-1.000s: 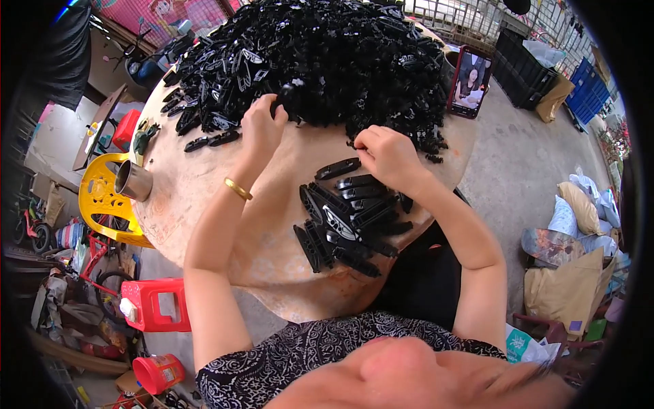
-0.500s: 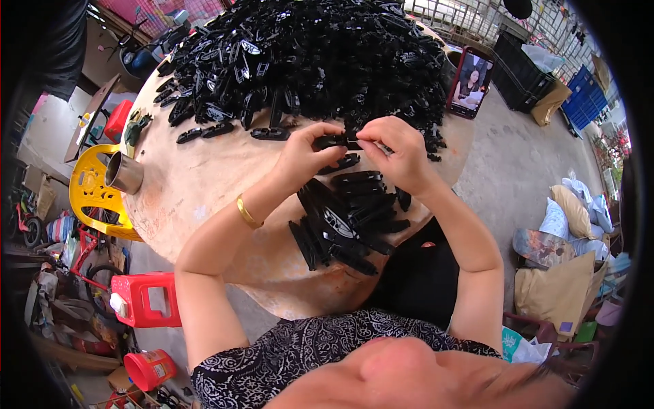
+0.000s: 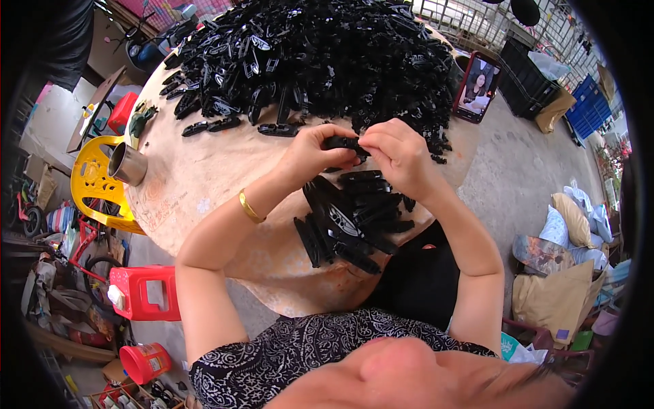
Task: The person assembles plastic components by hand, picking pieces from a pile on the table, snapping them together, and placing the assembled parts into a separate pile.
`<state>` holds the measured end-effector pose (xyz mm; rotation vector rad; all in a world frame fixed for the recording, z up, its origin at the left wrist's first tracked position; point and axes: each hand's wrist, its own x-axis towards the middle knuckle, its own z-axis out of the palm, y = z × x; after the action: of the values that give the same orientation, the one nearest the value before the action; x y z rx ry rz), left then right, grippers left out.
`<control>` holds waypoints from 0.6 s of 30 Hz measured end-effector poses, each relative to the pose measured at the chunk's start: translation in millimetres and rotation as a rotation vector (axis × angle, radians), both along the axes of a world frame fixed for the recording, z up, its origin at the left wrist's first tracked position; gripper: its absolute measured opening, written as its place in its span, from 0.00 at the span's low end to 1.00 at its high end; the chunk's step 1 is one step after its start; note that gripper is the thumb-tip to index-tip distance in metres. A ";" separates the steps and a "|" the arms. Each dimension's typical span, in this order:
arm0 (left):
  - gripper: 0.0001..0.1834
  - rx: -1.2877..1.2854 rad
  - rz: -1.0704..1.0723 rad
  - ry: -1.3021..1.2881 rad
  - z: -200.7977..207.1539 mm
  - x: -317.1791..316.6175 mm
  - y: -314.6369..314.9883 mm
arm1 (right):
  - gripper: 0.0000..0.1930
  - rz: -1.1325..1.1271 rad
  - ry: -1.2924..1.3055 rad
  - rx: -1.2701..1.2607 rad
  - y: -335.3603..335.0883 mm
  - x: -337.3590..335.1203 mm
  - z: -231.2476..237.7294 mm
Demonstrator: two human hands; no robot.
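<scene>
My left hand [image 3: 308, 158] grips a slim, elongated black plastic part [image 3: 340, 142] between thumb and fingers, above the table. Close against the part's right end, the fingers of my right hand [image 3: 402, 155] are pinched together. Whatever sits between those fingertips is too small or hidden to make out. Just below the hands lies a small heap of similar black parts [image 3: 351, 221], one with a silvery outline on top. Beyond the hands rises a large pile of black parts [image 3: 306, 61], covering the far half of the table.
The round table [image 3: 197, 177] has a pale cloth. At its left edge stands a metal cup [image 3: 128, 165], beside a yellow chair [image 3: 95, 180]. A phone [image 3: 477, 87] is propped at the right edge. A red stool [image 3: 143, 293] and red bucket [image 3: 144, 362] stand lower left.
My right fingertips have closed up to the part's end; the thin shiny piece seen between them earlier is now hidden. The whole view has shifted slightly.
</scene>
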<state>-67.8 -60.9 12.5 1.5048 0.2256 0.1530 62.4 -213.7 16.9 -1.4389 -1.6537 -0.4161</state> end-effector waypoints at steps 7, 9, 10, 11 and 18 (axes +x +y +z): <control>0.17 -0.038 -0.015 0.043 9.6 -1.9 2.9 | 0.08 -0.004 -0.061 0.007 -0.3 -2.7 3.5; 0.15 0.075 0.059 -0.119 14.1 -4.3 -3.6 | 0.10 0.038 0.390 -0.201 -4.2 -6.2 8.8; 0.15 0.074 0.057 -0.118 12.3 -5.0 -6.1 | 0.11 0.082 0.839 -0.408 -6.0 -7.6 10.5; 0.15 0.250 0.088 -0.167 9.4 -5.6 -8.8 | 0.14 0.138 0.844 -0.457 -5.7 2.3 4.2; 0.16 0.568 0.093 -0.156 19.0 -11.6 -17.1 | 0.13 0.162 0.716 -0.459 -8.8 15.4 12.2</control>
<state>-79.4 -78.0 31.5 2.0351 0.1306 0.4354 77.7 -222.5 29.1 -1.5128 -1.2840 0.5559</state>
